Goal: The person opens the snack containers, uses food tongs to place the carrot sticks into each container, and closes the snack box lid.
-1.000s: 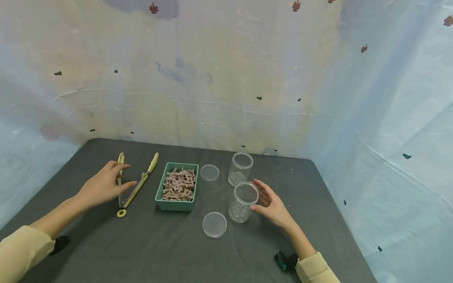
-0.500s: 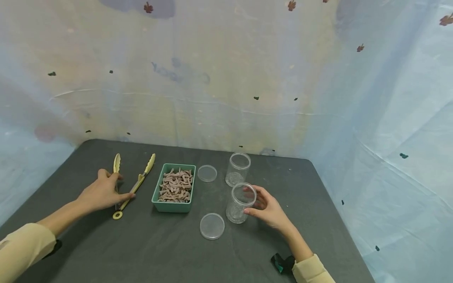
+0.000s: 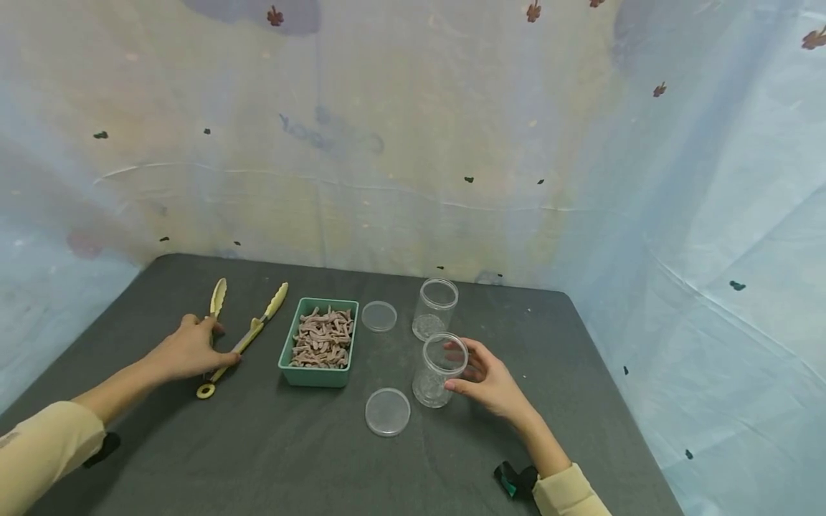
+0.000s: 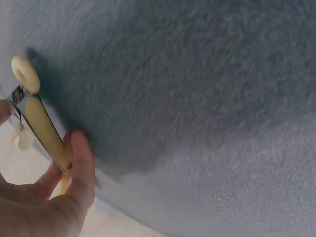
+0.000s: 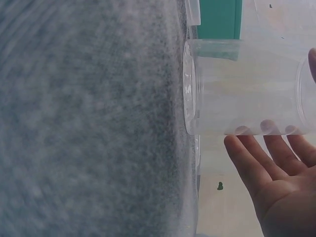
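Head view, tongs (image 3: 249,335): spread, hinge near, tips far, left of green tub (image 3: 317,378).
Left hand (image 3: 189,349): nearer, gripping the tongs.
Right hand (image 3: 490,381): gripping the near upright jar (image 3: 431,383).

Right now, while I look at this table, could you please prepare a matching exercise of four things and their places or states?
1. tongs
2. green box
3. nearer jar
4. farther jar

A. filled with brownish pieces
B. standing behind another jar
C. held by the left hand
D. touched by the right hand

Pairs: 1-C, 2-A, 3-D, 4-B
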Action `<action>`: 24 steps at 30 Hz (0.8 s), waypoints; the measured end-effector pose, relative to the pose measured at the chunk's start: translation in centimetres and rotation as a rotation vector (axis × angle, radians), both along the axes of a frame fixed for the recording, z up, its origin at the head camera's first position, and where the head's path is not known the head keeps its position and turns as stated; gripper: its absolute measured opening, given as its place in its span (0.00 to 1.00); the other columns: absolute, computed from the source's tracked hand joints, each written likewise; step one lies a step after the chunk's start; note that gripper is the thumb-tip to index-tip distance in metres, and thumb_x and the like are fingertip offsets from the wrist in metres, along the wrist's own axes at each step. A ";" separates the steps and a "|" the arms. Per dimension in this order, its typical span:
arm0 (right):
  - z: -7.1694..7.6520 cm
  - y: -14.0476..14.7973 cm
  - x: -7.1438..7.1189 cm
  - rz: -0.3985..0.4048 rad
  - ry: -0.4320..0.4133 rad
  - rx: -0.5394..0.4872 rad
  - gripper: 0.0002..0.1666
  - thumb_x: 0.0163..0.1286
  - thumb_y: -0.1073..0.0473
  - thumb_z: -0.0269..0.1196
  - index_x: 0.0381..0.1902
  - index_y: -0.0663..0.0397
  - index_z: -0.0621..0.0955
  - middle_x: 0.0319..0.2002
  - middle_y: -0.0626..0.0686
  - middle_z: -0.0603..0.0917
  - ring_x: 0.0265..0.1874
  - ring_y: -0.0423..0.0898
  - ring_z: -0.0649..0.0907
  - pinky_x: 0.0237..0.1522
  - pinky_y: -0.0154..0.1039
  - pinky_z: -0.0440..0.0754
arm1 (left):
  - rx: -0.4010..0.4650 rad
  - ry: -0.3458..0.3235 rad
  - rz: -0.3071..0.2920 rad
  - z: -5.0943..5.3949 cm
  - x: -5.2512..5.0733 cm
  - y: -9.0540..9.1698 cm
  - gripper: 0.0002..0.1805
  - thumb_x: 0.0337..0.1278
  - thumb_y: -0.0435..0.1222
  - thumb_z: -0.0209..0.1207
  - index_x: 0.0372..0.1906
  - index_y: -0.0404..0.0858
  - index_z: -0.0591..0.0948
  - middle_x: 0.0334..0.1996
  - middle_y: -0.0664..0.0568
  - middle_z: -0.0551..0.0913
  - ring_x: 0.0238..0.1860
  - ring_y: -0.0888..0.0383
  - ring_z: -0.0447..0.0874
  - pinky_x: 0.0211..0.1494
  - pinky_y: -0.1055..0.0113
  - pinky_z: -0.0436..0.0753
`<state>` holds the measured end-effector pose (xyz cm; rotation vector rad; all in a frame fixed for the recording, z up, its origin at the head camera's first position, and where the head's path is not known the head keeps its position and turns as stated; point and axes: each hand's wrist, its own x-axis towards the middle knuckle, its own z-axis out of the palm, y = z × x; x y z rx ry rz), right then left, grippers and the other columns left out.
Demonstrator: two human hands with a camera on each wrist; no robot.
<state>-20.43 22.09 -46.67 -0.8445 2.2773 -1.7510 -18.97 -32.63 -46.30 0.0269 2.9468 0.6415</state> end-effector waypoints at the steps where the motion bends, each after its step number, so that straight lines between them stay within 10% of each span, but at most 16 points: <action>1: 0.0 0.0 0.0 0.000 0.001 0.002 0.43 0.65 0.68 0.74 0.74 0.63 0.68 0.69 0.69 0.73 0.67 0.71 0.75 0.59 0.35 0.81 | 0.006 0.008 -0.004 0.1 0.0 -0.1 0.46 0.58 0.53 0.71 0.60 0.15 0.71 0.49 0.18 0.65 0.34 0.41 0.75 0.29 0.53 0.77; 7: 0.1 0.1 0.0 -0.001 -0.005 0.009 0.43 0.65 0.67 0.74 0.75 0.59 0.68 0.70 0.67 0.74 0.68 0.68 0.75 0.60 0.36 0.81 | 0.053 0.029 0.012 0.8 0.3 -1.1 0.51 0.60 0.46 0.70 0.68 0.12 0.58 0.56 0.09 0.56 0.48 0.22 0.72 0.35 0.44 0.80; 14: 0.1 0.1 -0.1 -0.004 0.009 0.012 0.42 0.66 0.68 0.74 0.75 0.59 0.68 0.70 0.67 0.74 0.68 0.70 0.75 0.60 0.37 0.81 | 0.121 0.004 0.112 0.9 0.4 -1.3 0.53 0.69 0.49 0.61 0.71 0.11 0.46 0.58 0.09 0.45 0.37 0.31 0.76 0.34 0.44 0.78; 24: -0.1 0.1 0.0 -0.012 0.019 0.039 0.43 0.67 0.67 0.73 0.75 0.63 0.67 0.70 0.64 0.75 0.68 0.65 0.76 0.60 0.38 0.81 | 0.036 0.075 0.244 0.7 0.4 -1.8 0.66 0.60 0.71 0.59 0.69 0.11 0.57 0.55 0.14 0.61 0.43 0.22 0.77 0.30 0.41 0.76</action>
